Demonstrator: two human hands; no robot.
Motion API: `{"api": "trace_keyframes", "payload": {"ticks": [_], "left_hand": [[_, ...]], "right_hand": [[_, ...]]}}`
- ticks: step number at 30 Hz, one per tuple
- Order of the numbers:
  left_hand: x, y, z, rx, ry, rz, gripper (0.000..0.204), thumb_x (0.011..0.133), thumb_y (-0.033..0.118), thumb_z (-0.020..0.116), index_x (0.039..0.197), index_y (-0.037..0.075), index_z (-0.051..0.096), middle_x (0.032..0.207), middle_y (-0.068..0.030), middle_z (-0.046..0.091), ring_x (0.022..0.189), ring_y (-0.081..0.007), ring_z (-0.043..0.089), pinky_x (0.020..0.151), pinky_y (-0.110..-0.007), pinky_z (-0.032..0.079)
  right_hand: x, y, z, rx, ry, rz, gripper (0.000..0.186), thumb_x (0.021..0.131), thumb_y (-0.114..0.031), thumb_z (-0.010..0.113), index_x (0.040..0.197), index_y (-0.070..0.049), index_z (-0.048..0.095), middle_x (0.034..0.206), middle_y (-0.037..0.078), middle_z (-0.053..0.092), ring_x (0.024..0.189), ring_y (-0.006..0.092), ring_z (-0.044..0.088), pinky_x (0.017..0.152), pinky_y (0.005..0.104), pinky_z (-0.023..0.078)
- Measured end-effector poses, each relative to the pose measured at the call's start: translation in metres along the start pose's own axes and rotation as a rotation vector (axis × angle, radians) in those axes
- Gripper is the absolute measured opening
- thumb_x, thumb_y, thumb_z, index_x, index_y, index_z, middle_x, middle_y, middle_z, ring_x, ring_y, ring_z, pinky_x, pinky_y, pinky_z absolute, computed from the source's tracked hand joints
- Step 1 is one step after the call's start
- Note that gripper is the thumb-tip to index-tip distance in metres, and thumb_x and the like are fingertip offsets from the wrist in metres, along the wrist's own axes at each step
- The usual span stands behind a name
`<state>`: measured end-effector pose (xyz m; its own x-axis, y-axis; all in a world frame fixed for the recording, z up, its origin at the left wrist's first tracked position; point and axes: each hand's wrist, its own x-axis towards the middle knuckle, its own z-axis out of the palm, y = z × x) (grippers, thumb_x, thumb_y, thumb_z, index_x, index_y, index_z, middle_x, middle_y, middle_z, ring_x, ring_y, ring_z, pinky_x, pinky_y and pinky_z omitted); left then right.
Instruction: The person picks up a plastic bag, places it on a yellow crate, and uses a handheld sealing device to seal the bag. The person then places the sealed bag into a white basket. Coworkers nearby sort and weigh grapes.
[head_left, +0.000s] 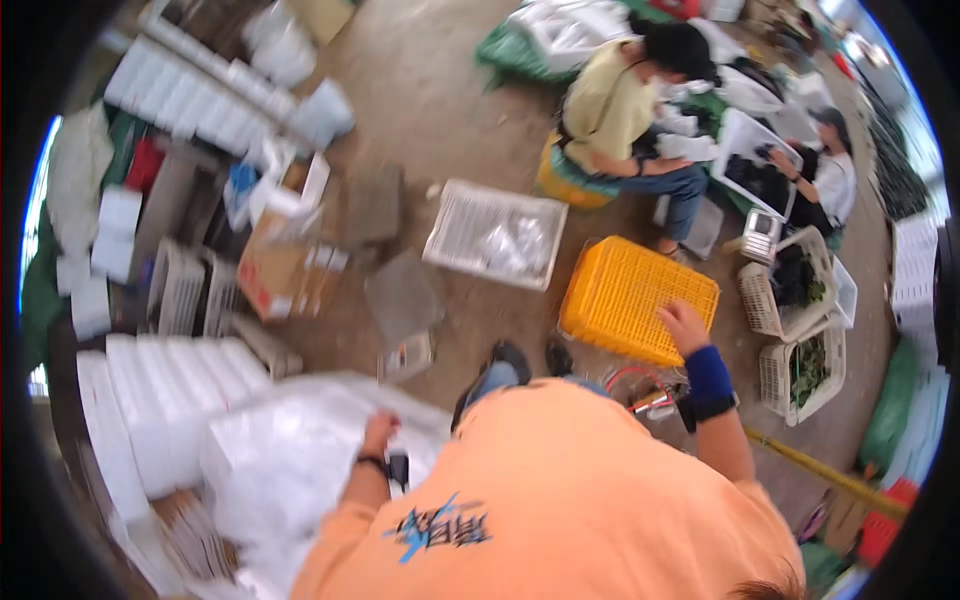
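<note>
Yellow crate (632, 300) just beside the right fingers (670, 315), white plastic (300, 450) near the left fingers (386, 421) (grip of either unclear from blur).

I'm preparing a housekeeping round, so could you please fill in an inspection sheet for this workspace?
Surface: brownish floor, with goods spread over it.
Work items: yellow crate by the right hand; white plastic sheeting by the left hand.
Clutter: cardboard box, left; white crate holding clear bags, ahead.
Hands: nothing visibly held; blur leaves contact unclear.
Cables: red cord-like loop near the yellow crate; its kind is unclear.
Surroundings: seated person in yellow, ahead right; person in white, farther right.
</note>
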<state>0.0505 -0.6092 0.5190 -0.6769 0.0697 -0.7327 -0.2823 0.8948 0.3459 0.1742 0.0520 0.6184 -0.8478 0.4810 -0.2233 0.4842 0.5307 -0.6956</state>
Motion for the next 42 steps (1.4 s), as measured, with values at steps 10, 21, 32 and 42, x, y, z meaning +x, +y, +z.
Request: {"api": "trace_keyframes", "payload": {"ticks": [10,21,32,42], "left_hand": [[0.07,0.013,-0.009,-0.5,-0.115,-0.265,0.028,0.089,0.031,0.041,0.08,0.009,0.056,0.075,-0.0054,0.063,0.07,-0.0169,0.061,0.061,-0.036,0.045],[0.142,0.009,0.069,-0.57,-0.059,-0.252,0.023,0.088,0.031,0.049,0.078,0.013,0.058,0.065,-0.0015,0.056,0.064,-0.0147,0.053,0.06,-0.034,0.041],[0.222,0.022,0.076,0.153,0.216,0.012,0.045,0.081,0.037,0.058,0.113,0.005,0.06,0.11,-0.02,0.06,0.107,-0.0389,0.052,0.095,-0.043,0.039],[0.377,-0.007,0.035,0.442,-0.236,-0.067,0.073,0.072,0.044,0.066,0.133,0.012,0.043,0.137,-0.0112,0.041,0.129,-0.0327,0.031,0.105,-0.042,0.031]], "right_hand": [[-0.322,0.178,0.127,-0.069,-0.403,0.902,0.028,0.079,-0.02,0.054,0.103,-0.009,0.058,0.093,0.012,0.061,0.087,0.0264,0.059,0.072,0.0393,0.048],[-0.259,0.16,0.058,0.188,-0.234,1.022,0.029,0.087,-0.031,0.052,0.108,-0.012,0.056,0.093,0.004,0.062,0.08,0.0155,0.058,0.065,0.0316,0.046],[-0.128,0.197,-0.075,0.216,-0.215,1.027,0.023,0.09,-0.03,0.053,0.104,-0.012,0.056,0.088,0.002,0.062,0.073,0.013,0.06,0.056,0.0259,0.044],[0.01,0.092,0.116,0.15,-0.536,1.176,0.025,0.091,-0.026,0.052,0.108,-0.007,0.055,0.095,0.005,0.064,0.085,0.0153,0.062,0.073,0.028,0.047]]}}
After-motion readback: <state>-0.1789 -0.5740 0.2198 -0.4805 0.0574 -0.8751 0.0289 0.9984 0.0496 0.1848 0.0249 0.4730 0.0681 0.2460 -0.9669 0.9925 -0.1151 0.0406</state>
